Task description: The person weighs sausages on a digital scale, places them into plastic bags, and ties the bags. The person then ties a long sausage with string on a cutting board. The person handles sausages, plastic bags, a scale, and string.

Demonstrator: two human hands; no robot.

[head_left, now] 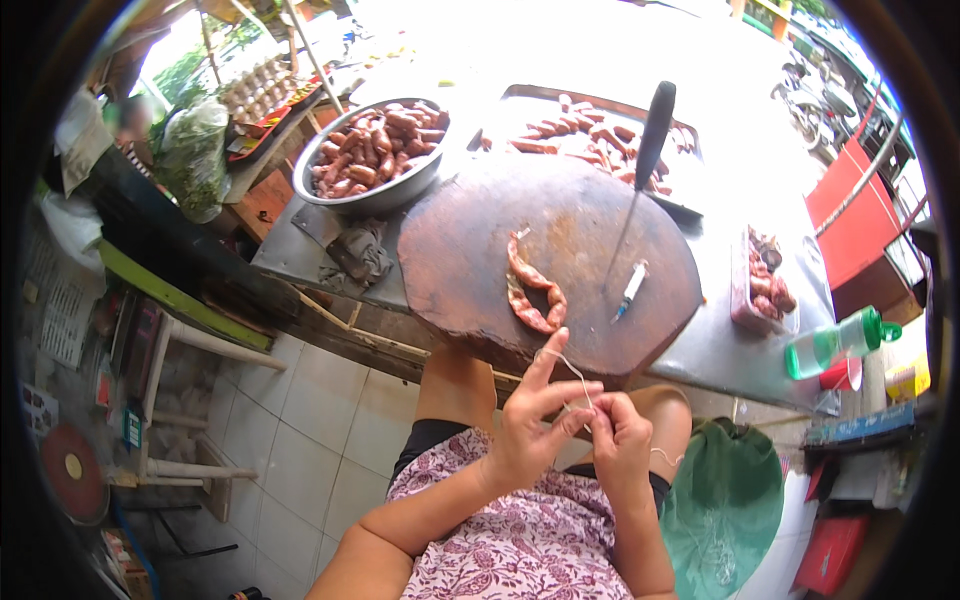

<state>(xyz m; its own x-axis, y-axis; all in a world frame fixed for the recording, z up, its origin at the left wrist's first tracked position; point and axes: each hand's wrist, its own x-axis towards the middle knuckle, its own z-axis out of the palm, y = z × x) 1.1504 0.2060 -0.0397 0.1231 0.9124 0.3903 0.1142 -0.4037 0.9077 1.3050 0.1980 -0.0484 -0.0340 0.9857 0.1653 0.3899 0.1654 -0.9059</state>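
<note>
Over my lap, just below the board's front edge, both hands work on a thin white string (580, 378). My left hand (535, 415) pinches it at thumb and middle finger, while its index finger points up with the string running across it. Closed on the same string beside it is my right hand (622, 438); a loose tail hangs past its wrist. A curved length of reddish sausage (523, 275) lies on the round wooden chopping board (460, 240), its lower end close to my left fingertip. Right of it lies a small slim white-and-blue tool (630, 290), its kind unclear.
A black-handled knife (656, 130) stands upright at the board's right. Behind are a metal bowl (310, 183) and a tray (685, 208) of sausages. At right stand a clear tub (742, 300) with meat and a green-capped bottle (835, 345). A dark cloth (360, 255) lies left.
</note>
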